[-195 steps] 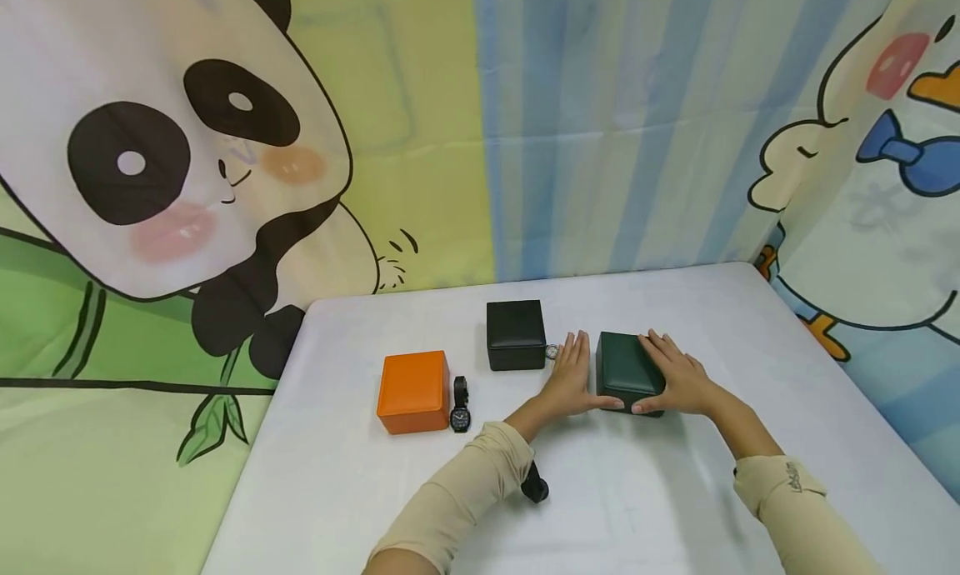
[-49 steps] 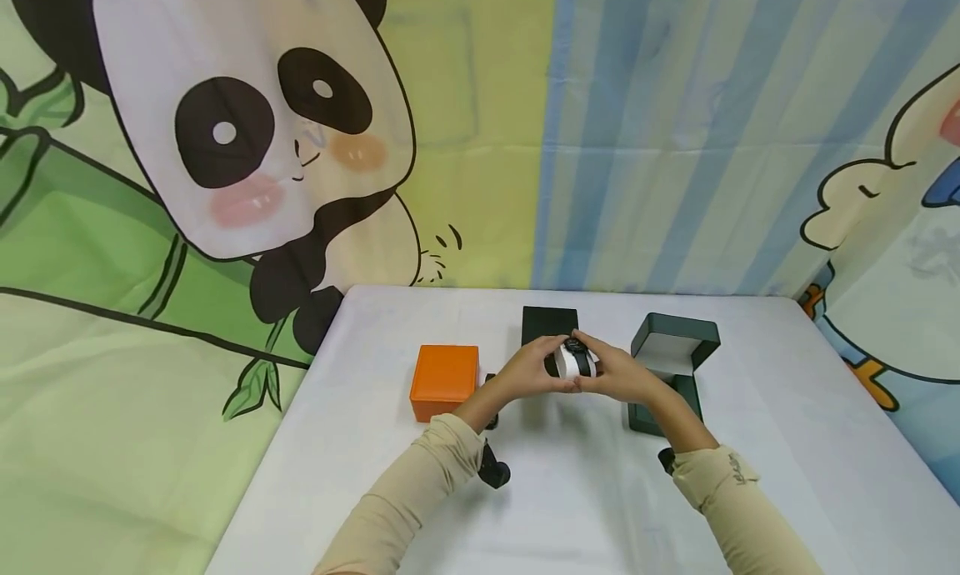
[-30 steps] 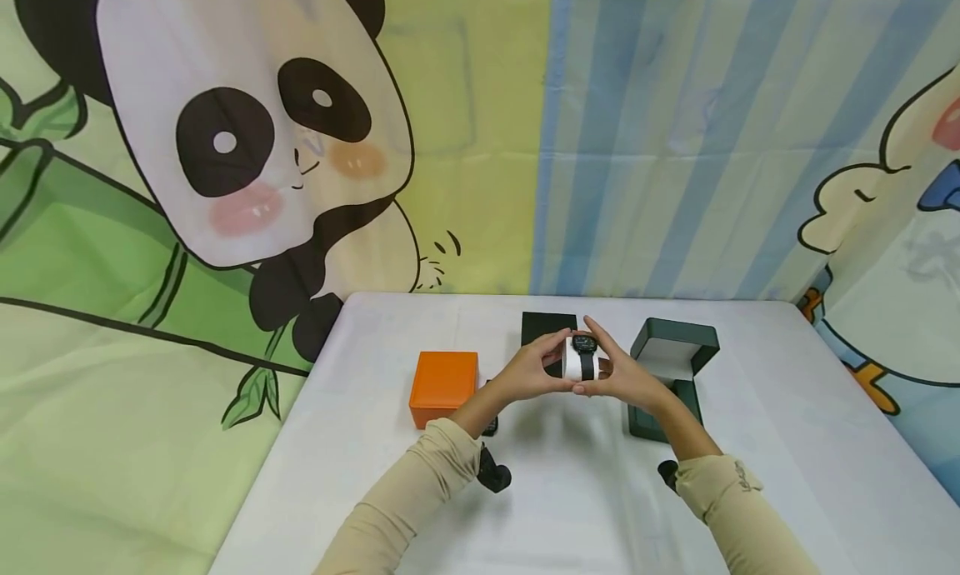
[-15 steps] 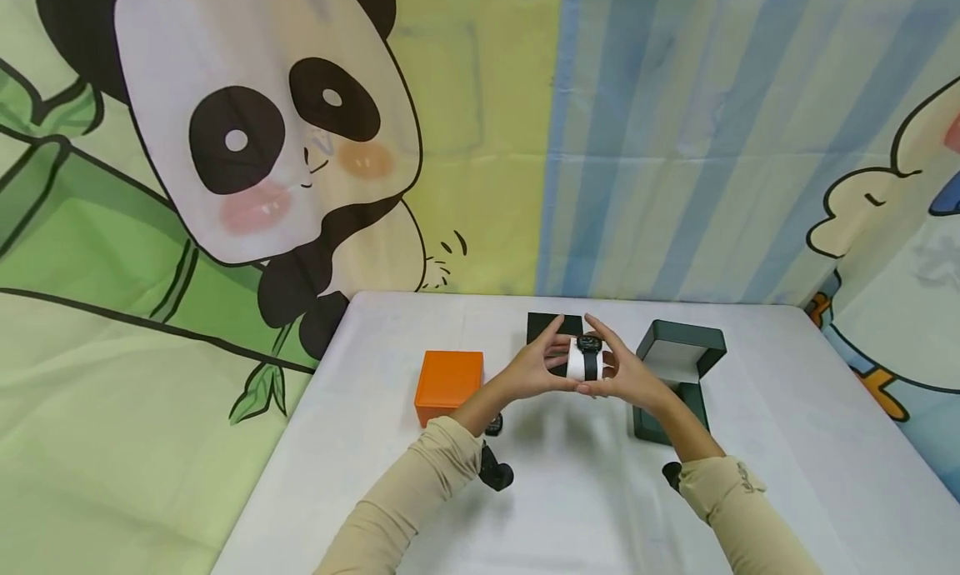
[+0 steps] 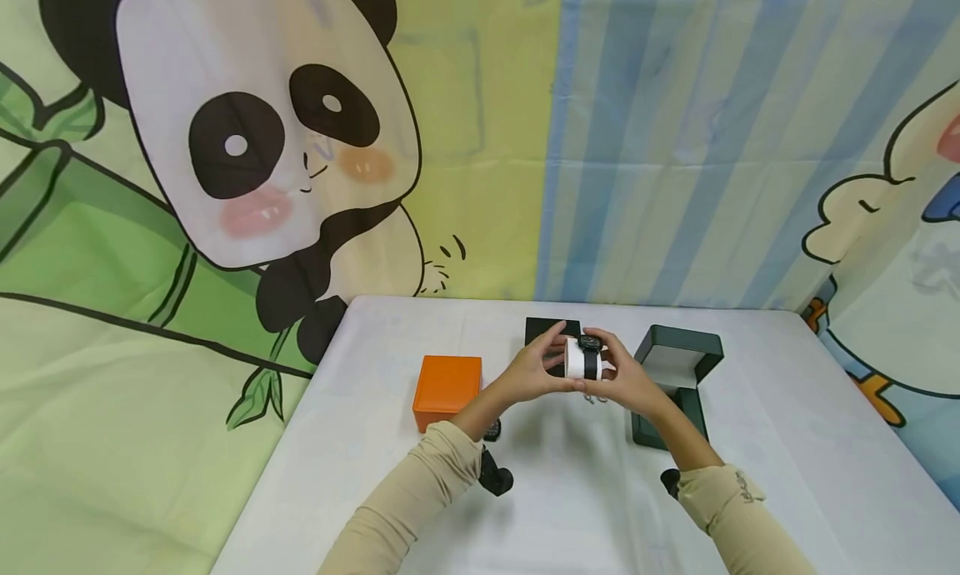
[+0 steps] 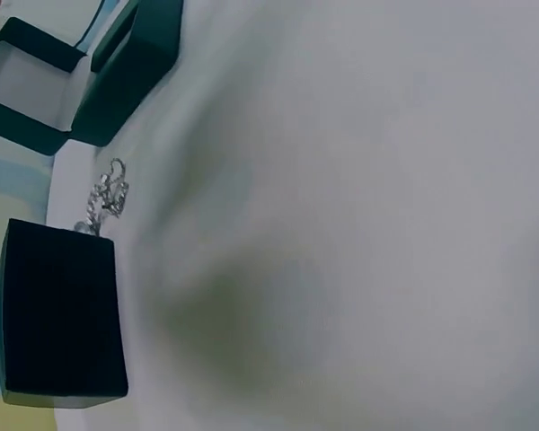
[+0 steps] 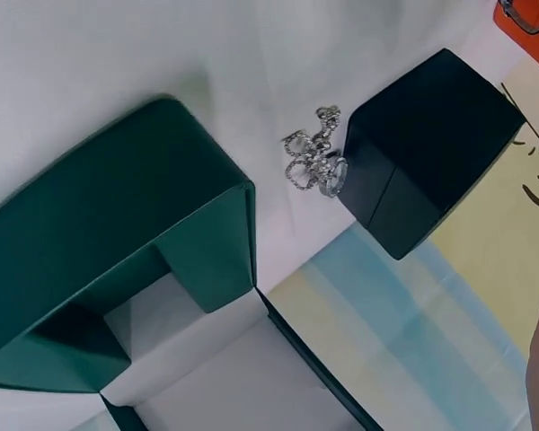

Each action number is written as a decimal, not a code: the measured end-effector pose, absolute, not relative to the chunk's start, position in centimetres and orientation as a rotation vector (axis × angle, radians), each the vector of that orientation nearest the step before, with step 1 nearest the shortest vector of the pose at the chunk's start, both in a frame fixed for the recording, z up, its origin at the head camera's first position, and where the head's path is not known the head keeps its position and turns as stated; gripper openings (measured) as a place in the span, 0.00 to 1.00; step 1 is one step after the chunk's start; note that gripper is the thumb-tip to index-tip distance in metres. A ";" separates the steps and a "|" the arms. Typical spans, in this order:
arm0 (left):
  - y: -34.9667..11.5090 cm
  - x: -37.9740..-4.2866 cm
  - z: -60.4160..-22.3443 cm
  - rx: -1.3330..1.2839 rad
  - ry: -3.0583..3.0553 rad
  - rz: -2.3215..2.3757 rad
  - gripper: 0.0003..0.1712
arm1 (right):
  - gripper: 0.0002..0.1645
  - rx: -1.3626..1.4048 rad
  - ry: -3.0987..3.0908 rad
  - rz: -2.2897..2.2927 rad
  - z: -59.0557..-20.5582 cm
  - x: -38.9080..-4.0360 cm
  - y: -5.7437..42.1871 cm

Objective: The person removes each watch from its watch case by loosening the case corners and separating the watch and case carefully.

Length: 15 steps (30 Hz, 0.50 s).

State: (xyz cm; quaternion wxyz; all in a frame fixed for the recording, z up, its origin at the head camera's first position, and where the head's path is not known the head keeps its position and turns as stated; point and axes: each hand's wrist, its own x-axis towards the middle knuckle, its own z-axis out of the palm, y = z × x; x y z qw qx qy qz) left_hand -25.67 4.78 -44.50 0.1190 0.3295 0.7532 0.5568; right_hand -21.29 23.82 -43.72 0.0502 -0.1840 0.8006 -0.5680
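In the head view, a black wristwatch point(image 5: 591, 358) wrapped round a white cushion point(image 5: 573, 360) is held up above the table, dial upward. My left hand point(image 5: 536, 371) grips the cushion from the left, thumb below and fingers behind. From the right, my right hand point(image 5: 628, 382) holds the same piece with thumb and fingers. Neither the watch nor the gripping fingers show in the wrist views. The dark green watch box point(image 7: 117, 224) stands with its lid up to the right of my hands; its recess shows no watch.
Behind my hands sits a closed black box point(image 6: 58, 310), with a silver chain-like band point(image 7: 316, 162) beside it. A closed orange box point(image 5: 447, 387) stands left, a black watch point(image 5: 492, 430) near its right side. Dark objects sit at both cuffs. A printed curtain point(image 5: 480, 142) backs the table.
Earlier, both hands were on the closed green box; now its lid is up and they hold the watch on its cushion. Lately the watch turned upright, and my right fingers have drawn closer to it.
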 end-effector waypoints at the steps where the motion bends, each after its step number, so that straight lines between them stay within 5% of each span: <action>1: 4.7 -25.7 -44.6 0.954 2.230 1.623 0.54 | 0.49 -0.535 2.449 -1.704 -43.6 -21.3 23.7; 15: 3.7 -25.8 -44.9 0.897 2.291 1.537 0.42 | 0.48 -0.501 2.489 -1.544 -43.0 -21.5 23.5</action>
